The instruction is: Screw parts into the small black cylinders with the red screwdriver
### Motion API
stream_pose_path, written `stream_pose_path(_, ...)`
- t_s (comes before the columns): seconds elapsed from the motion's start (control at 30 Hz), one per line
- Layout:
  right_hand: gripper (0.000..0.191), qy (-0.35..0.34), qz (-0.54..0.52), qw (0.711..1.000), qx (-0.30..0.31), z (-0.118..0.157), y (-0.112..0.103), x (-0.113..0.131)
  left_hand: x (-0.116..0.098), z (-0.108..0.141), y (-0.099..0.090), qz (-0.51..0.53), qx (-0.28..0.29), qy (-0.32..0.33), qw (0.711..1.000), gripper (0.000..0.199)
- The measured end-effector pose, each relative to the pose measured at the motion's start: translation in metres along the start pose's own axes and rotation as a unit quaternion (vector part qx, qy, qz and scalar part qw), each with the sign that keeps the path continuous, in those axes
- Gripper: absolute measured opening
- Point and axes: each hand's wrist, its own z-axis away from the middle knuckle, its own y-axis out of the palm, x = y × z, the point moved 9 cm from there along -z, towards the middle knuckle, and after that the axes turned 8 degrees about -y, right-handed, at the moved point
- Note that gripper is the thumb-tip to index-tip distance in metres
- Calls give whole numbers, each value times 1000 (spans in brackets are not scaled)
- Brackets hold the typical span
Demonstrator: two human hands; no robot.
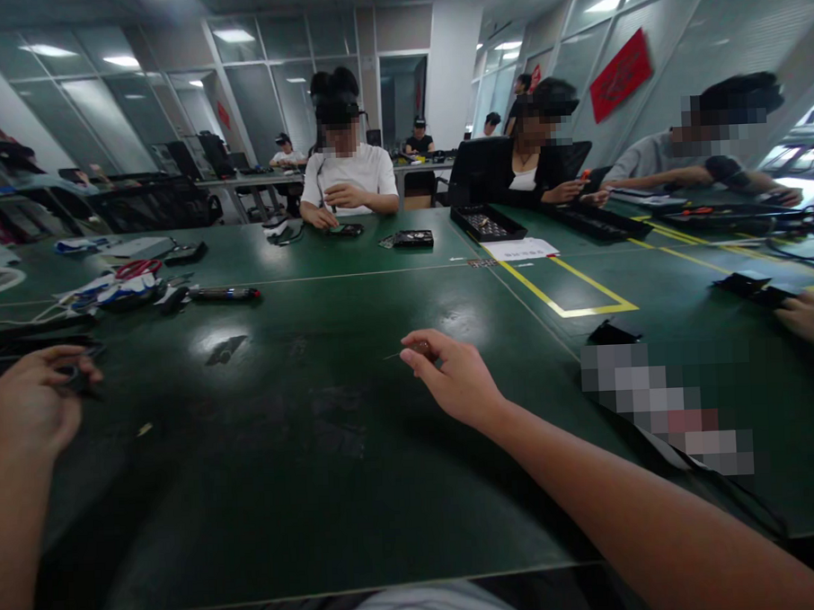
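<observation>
My right hand is over the middle of the green table, its fingers closed around the handle of a small tool whose thin shaft points left. At the left edge, my left hand has its fingers curled around a small dark object, too blurred to name. Beyond my left hand, a black pen-shaped tool with a red tip lies on the table, beside a cluster of cables and red-handled scissors.
Across the table a person in white handles a small device. Black trays and yellow tape are at the back right. A blurred-out item lies right of my forearm, and another person's hand is at the right edge.
</observation>
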Motion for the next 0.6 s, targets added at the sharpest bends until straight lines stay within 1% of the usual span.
stream_pose_path(0.03, 20, 0, -2, 1000, 4, 0, 1, 0, -7, 7, 11, 35, -2, 11, 999, 30)
stream_pose_path(0.07, 20, -2, -3, 1000, 6, 0, 2, 1, -14, 16, 29, 70, 22, 16, 997, 29)
stream_pose_path(0.1, 20, -5, -2, 1000, 4, 0, 2, 1, -18, 25, 48, 97, 53, 8, 994, 27)
stream_pose_path(0.2, 23, -15, 4, 1000, -20, 0, -2, 2, -22, 61, 118, 111, 189, -32, 975, 27)
stream_pose_path(0.27, 25, -16, 2, 999, -39, 0, -6, 2, -23, 90, 162, 108, 263, -42, 958, 29)
stream_pose_path(0.37, 24, -5, 4, 999, -50, -1, -11, 2, -22, 140, 224, 110, 379, -57, 917, 33)
stream_pose_path(0.4, 22, -4, 8, 999, -48, -1, -11, 4, -24, 156, 240, 118, 405, -51, 905, 33)
stream_pose_path(0.47, 22, -16, 20, 999, -45, -1, -13, 9, -25, 184, 268, 127, 442, -37, 887, 33)
stream_pose_path(0.53, 27, -34, 28, 998, -51, 0, -14, 14, -24, 203, 286, 136, 449, -11, 883, 28)
stream_pose_path(0.6, 30, -43, 26, 997, -64, 2, -16, 17, -20, 218, 298, 130, 469, 16, 873, 26)
